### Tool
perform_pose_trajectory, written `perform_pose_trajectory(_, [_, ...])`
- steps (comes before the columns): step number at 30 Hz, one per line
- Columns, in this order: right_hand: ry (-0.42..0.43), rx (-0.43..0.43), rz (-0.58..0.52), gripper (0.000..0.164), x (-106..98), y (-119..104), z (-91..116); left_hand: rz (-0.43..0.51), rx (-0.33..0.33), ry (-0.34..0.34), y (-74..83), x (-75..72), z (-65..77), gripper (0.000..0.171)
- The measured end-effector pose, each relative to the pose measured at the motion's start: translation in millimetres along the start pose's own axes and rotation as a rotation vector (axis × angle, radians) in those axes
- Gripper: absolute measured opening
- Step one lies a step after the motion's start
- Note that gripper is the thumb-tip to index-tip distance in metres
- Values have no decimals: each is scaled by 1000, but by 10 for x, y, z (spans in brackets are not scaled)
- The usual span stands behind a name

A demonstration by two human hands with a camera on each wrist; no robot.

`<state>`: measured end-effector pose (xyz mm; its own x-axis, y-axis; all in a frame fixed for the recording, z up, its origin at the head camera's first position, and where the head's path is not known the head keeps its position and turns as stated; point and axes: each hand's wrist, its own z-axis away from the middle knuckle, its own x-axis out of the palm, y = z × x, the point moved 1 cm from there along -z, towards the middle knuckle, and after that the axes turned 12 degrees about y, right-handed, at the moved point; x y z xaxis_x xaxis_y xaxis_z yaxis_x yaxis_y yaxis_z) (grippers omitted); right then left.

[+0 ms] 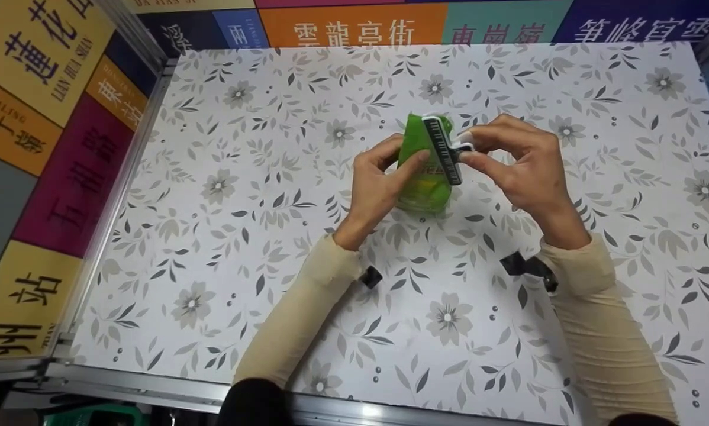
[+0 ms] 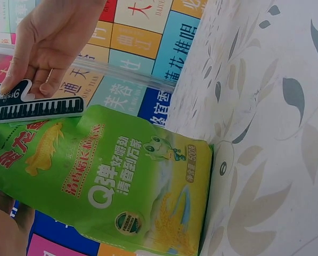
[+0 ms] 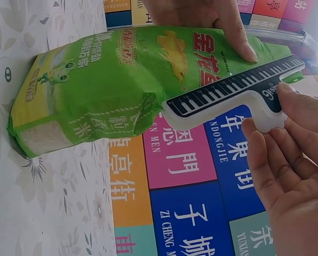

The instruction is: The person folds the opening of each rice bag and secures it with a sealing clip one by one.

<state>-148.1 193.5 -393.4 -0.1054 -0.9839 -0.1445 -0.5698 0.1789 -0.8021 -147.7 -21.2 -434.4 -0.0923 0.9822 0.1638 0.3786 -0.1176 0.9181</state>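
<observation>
A green rice bag (image 1: 419, 194) with yellow lower print and a frog picture stands on its base on the table, seen in all three views. My left hand (image 1: 379, 180) holds its upper part from the left, thumb on the front. Slanting across the bag's upper right side is a black-and-white bag clip (image 3: 233, 88) with a piano-key pattern. My right hand (image 1: 523, 163) pinches the clip's handles between thumb and fingers. The clip's jaws overlap the bag film; how far they grip it, I cannot tell.
The table (image 1: 271, 266) has a white cover with grey flowers and leaves. Coloured panels with Chinese lettering (image 1: 354, 26) rise behind it and at the left. A metal rail (image 1: 135, 378) runs along the front edge. Black wrist-mount pieces (image 1: 371, 277) sit by both cuffs.
</observation>
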Motion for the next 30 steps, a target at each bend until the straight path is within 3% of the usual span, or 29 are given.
perform_pose_trajectory(8, [0, 23, 6, 28, 2, -29, -12, 5, 2, 4, -11, 5, -8, 16])
perform_pose_trajectory(17, [-50, 106, -71, 30, 26, 13, 37, -7, -34, 7, -13, -3, -4, 17])
perform_pose_trajectory(23, [-109, 148, 1, 43, 60, 67, 146, -41, -43, -8, -7, -77, 14, 21])
perform_pose_trajectory(30, [-126, 189, 103, 42, 6, 194, 271, -98, -21, -44, -15, -135, 8, 26])
